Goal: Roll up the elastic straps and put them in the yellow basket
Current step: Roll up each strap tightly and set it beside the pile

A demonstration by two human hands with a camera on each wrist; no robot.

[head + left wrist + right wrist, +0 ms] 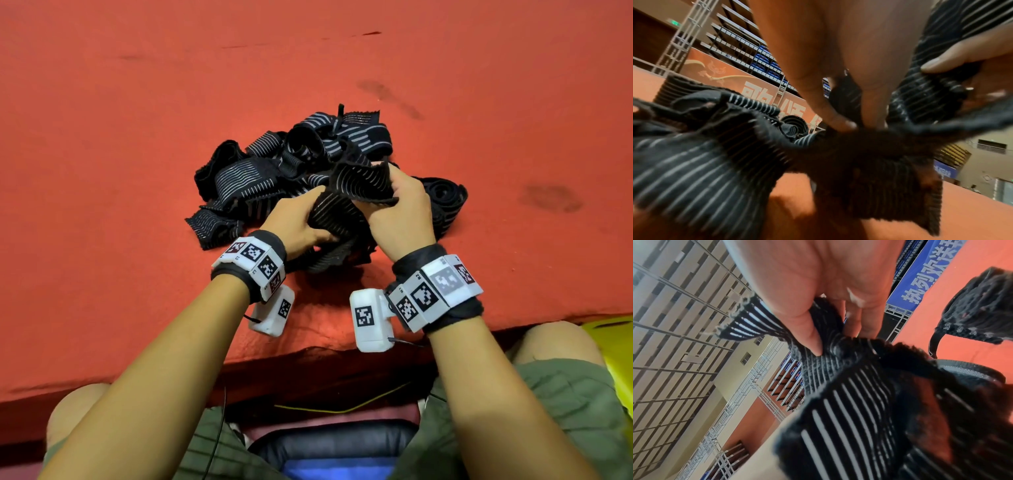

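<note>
A tangled pile of black elastic straps with grey stripes [274, 164] lies on the red table [137, 137]. Both hands hold one strap [346, 202] at the pile's near side. My left hand [301, 219] grips its lower, bunched part, seen close in the left wrist view as the strap [869, 162] under my fingers [838, 116]. My right hand [400, 205] pinches the strap's upper end between thumb and fingers; the right wrist view shows the thumb [809, 337] pressing the striped strap [838, 410]. A corner of the yellow basket [616, 342] shows at the right edge, below table level.
A coiled black strap [445, 202] lies just right of my right hand. The table's near edge [308, 353] runs just under my wrists. My knees and a dark seat are below it. Red table surface stretches left, right and beyond the pile.
</note>
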